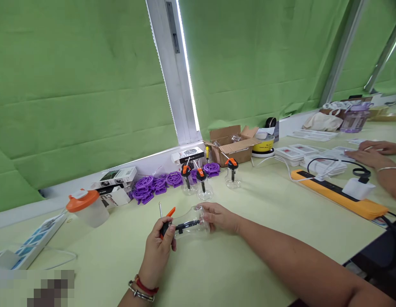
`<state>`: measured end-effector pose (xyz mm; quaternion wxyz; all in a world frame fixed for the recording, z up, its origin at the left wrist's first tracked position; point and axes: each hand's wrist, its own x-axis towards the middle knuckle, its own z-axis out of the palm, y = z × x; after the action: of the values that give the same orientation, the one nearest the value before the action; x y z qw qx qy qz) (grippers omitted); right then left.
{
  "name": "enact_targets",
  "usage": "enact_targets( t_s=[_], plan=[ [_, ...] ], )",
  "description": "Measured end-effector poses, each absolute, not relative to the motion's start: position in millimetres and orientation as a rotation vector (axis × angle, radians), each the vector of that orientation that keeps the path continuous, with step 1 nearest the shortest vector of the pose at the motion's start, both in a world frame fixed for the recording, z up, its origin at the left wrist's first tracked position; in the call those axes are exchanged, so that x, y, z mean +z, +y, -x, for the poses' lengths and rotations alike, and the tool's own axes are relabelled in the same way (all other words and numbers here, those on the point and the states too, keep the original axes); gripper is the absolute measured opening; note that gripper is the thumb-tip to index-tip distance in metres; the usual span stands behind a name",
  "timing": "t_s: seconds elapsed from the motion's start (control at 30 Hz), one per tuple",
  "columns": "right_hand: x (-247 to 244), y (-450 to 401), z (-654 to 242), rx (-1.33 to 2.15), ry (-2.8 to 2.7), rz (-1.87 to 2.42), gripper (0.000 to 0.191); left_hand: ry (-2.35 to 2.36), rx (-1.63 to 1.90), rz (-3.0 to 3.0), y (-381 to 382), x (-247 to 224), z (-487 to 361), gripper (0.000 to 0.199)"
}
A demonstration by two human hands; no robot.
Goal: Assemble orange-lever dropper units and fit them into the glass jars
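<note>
A clear bottle (pixel 191 222) with a black tube inside lies sideways between my hands, above the table. Its black and orange cap end is gripped by my left hand (pixel 159 241), with a metal spout sticking up. My right hand (pixel 221 217) is closed around the bottle's base. Beyond them, three similar bottles with black and orange tops stand upright: one at the left (pixel 187 183), one in the middle (pixel 204 191) and one at the right (pixel 232 177).
Behind are purple plastic parts (pixel 145 185), small boxes (pixel 117 183) and an open carton (pixel 232 147). An orange-lidded cup (pixel 89 209) and a power strip (pixel 39 241) stand left. An orange power strip (pixel 338 194), white stacks (pixel 293 154) and another person's hands (pixel 370 154) are right.
</note>
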<state>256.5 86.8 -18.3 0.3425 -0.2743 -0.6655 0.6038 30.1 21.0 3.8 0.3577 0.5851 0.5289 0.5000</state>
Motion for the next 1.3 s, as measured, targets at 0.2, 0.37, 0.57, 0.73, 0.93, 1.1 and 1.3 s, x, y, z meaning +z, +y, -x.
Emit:
enact_targets(
  t_s=[0.2,0.37,0.57,0.73,0.93,1.1,1.3],
  plan=[
    [-20,85,-254,1.624,-1.699,0.873,0.072,1.353,1.272,-1.503,19,7,-33,0.033],
    [-17,85,-258,1.489,-1.804,0.759,0.08,1.347,1.283,-1.443,20,8,-34,0.035],
    [-12,78,-259,1.285,-1.937,0.6,0.098,1.353,1.319,-1.381,23,6,-31,0.036],
    [-10,78,-257,1.333,-1.901,0.631,0.091,1.348,1.314,-1.382,23,5,-30,0.035],
    [-10,81,-259,1.5,-1.822,0.661,0.085,1.362,1.303,-1.412,21,7,-31,0.036],
    [-10,81,-259,1.559,-1.767,0.627,0.076,1.365,1.296,-1.41,18,10,-34,0.035],
    [-11,81,-257,1.587,-1.763,0.662,0.069,1.381,1.313,-1.42,18,13,-37,0.036]
  ],
)
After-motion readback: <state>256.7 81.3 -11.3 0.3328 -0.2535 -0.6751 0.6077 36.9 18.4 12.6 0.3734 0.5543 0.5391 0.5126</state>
